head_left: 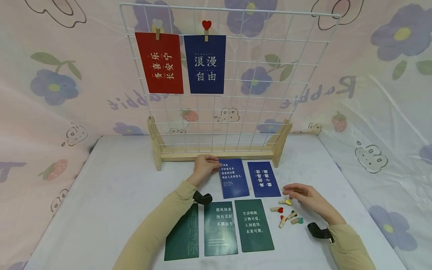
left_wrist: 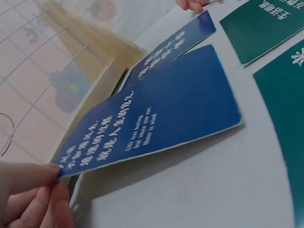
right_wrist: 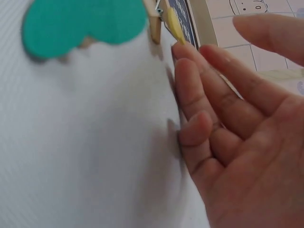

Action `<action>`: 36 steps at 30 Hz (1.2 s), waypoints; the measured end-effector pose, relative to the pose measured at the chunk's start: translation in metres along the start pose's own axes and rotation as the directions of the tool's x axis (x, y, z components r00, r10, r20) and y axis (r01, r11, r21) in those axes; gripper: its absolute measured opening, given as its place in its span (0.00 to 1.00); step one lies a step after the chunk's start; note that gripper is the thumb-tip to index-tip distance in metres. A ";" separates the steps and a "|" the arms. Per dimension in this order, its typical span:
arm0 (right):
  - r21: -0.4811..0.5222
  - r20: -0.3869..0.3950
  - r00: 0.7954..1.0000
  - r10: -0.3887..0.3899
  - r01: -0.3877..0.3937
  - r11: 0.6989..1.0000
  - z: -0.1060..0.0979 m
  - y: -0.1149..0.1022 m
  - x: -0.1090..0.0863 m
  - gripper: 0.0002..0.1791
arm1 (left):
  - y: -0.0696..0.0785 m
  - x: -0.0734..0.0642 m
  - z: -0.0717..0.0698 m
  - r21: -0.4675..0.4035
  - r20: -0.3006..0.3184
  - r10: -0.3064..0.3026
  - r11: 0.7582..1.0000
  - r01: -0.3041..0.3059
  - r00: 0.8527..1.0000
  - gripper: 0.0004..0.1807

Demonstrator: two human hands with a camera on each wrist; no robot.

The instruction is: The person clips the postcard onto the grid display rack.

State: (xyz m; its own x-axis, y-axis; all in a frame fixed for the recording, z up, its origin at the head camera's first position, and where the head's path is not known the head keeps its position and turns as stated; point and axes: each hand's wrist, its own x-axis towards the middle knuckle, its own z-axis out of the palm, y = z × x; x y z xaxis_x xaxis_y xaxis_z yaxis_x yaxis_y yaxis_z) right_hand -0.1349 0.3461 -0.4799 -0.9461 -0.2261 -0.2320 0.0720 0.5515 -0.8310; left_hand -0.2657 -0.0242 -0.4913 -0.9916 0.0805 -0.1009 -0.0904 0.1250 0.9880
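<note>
In the head view my left hand (head_left: 204, 167) pinches a blue card with white lettering (head_left: 235, 187) by its upper left corner. The left wrist view shows thumb and fingers on that corner, with the card (left_wrist: 190, 90) tilted and a shadow under its near edge. My right hand (head_left: 311, 199) hovers at the right, fingers loosely bent and nothing in them, beside a small wooden clothespin with a yellow heart (head_left: 288, 202). A green heart clothespin (right_wrist: 85, 23) looms large in the right wrist view. Several heart clothespins (head_left: 282, 222) lie scattered near that hand.
A white wire grid (head_left: 253, 79) in a wooden stand (head_left: 219, 155) stands behind. A red card (head_left: 158, 82) and a blue card (head_left: 207, 87) hang clipped at its upper left. Another blue card (head_left: 256, 187) and three green cards (head_left: 221, 232) lie on the white table (head_left: 111, 187).
</note>
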 end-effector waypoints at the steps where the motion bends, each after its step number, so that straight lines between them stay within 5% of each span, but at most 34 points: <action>1: 0.001 0.003 1.000 0.005 -0.005 1.000 -0.001 0.000 0.000 0.25 | 0.001 0.000 -0.002 0.001 0.006 0.000 1.000 0.000 1.000 0.12; 12: 0.006 0.051 0.999 -0.007 0.006 1.000 -0.007 0.005 -0.001 0.24 | 0.006 0.002 -0.020 -0.080 0.090 -0.030 0.996 0.037 0.996 0.11; 36: -0.113 0.089 0.992 -0.087 0.097 0.989 -0.003 0.007 0.002 0.20 | 0.008 -0.003 -0.044 -0.157 0.072 -0.084 0.983 0.094 0.994 0.12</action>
State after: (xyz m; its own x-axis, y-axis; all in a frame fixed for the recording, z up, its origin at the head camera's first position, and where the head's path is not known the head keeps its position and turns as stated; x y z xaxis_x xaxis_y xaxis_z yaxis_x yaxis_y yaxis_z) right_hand -0.1370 0.3516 -0.4844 -0.9169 -0.3436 -0.2031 -0.0558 0.6142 -0.7872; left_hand -0.2678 -0.0666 -0.4777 -0.9713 0.1410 -0.1916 -0.1970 -0.0248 0.9801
